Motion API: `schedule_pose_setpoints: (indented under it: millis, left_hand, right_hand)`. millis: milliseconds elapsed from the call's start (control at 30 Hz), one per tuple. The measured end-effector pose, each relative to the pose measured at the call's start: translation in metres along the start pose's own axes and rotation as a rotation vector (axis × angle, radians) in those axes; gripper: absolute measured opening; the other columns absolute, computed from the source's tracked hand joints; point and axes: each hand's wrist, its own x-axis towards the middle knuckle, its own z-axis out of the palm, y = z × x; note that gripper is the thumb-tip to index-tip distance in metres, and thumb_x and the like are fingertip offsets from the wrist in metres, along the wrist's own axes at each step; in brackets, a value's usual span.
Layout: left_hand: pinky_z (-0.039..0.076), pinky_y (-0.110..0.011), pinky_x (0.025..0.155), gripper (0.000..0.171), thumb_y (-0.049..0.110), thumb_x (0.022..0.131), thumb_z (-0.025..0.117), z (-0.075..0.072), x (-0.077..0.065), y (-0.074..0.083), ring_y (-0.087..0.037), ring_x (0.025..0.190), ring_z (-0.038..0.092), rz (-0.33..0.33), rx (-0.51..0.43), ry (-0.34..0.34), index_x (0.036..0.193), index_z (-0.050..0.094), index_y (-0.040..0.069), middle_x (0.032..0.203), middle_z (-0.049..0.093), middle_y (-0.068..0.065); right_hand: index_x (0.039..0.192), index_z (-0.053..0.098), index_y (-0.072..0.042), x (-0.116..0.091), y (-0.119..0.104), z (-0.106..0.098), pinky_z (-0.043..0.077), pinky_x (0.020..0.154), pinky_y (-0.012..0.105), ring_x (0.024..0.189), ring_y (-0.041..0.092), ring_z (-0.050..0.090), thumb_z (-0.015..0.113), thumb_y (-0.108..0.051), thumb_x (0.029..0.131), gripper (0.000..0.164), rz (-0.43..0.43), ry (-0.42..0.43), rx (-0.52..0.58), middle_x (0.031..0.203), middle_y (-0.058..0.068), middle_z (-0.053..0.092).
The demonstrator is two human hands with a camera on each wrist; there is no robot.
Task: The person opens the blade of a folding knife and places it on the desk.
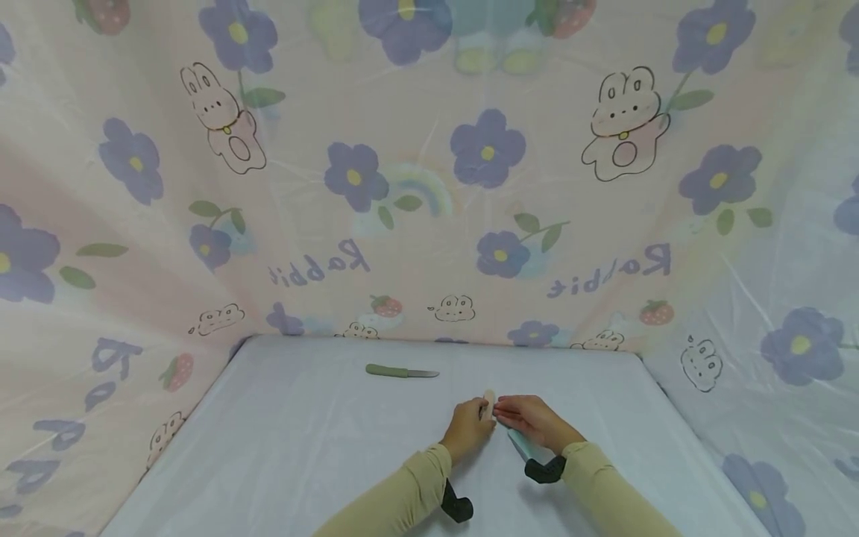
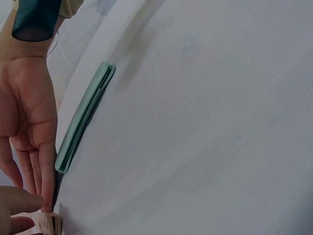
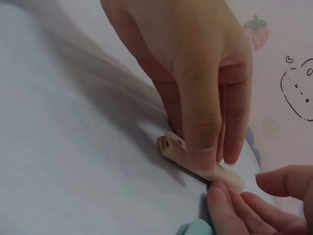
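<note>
A pale beige slotted handle [image 1: 491, 397] is pinched between the thumb and fingers of my left hand [image 1: 467, 432]; a small hole shows near one end of the handle [image 3: 177, 155] in the right wrist view. My right hand [image 1: 532, 419] lies close beside it, fingers fairly straight and fingertips right at the handle's other end, thumb held apart. Below the right palm a teal folding knife [image 1: 520, 445] rests on the table, its grooved handle [image 2: 85, 120] running to a narrow dark blade [image 2: 57, 191] that points at the beige handle. My fingers hide part of the beige handle.
Farther back on the white-covered table [image 1: 302, 447] lies a paring knife [image 1: 388, 371] with a green handle, blade towards the right. Patterned curtains [image 1: 416, 224] rise at the back and both sides. Black camera mounts [image 1: 545, 470] sit under both wrists.
</note>
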Motion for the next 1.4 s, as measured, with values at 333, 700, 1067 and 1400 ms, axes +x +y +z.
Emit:
schedule_pose_setpoints:
  millis: [333, 700, 1067, 1400]
  left_hand:
    - [0.048, -0.024, 0.066, 0.032, 0.003, 0.082, 0.066, -0.005, 0.003, -0.003, -0.014, 0.082, 0.057, -0.011, -0.116, -0.012, 0.111, 0.059, -0.007, 0.097, 0.064, -0.011]
    - [0.053, -0.022, 0.069, 0.025, 0.004, 0.086, 0.063, -0.01, 0.005, -0.006, -0.014, 0.086, 0.063, -0.053, -0.337, 0.091, 0.109, 0.06, -0.006, 0.099, 0.065, -0.012]
    - [0.052, -0.02, 0.059, 0.022, 0.009, 0.087, 0.065, -0.028, 0.003, -0.005, -0.013, 0.08, 0.062, -0.094, -0.347, 0.155, 0.105, 0.064, -0.002, 0.098, 0.066, -0.009]
    - [0.053, -0.022, 0.066, 0.024, 0.019, 0.088, 0.065, -0.046, 0.0, -0.003, -0.011, 0.081, 0.061, -0.12, -0.418, 0.193, 0.106, 0.066, 0.002, 0.094, 0.067, -0.003]
  right_hand:
    - [0.127, 0.039, 0.02, 0.004, 0.003, 0.007, 0.045, 0.094, 0.036, 0.099, 0.024, 0.06, 0.049, 0.0, 0.094, 0.04, -0.022, -0.1, 0.043, 0.108, 0.019, 0.061]
    - [0.126, 0.04, 0.019, 0.003, 0.0, 0.018, 0.046, 0.093, 0.036, 0.093, 0.02, 0.062, 0.05, 0.001, 0.093, 0.039, -0.044, -0.087, 0.093, 0.102, 0.015, 0.063]
    - [0.126, 0.044, 0.016, -0.006, -0.01, 0.032, 0.046, 0.093, 0.037, 0.097, 0.022, 0.062, 0.048, -0.007, 0.096, 0.038, -0.063, -0.111, 0.068, 0.104, 0.015, 0.065]
    - [0.126, 0.045, 0.012, -0.011, -0.02, 0.046, 0.049, 0.089, 0.035, 0.1, 0.024, 0.061, 0.052, -0.009, 0.095, 0.038, -0.119, -0.045, 0.063, 0.104, 0.014, 0.063]
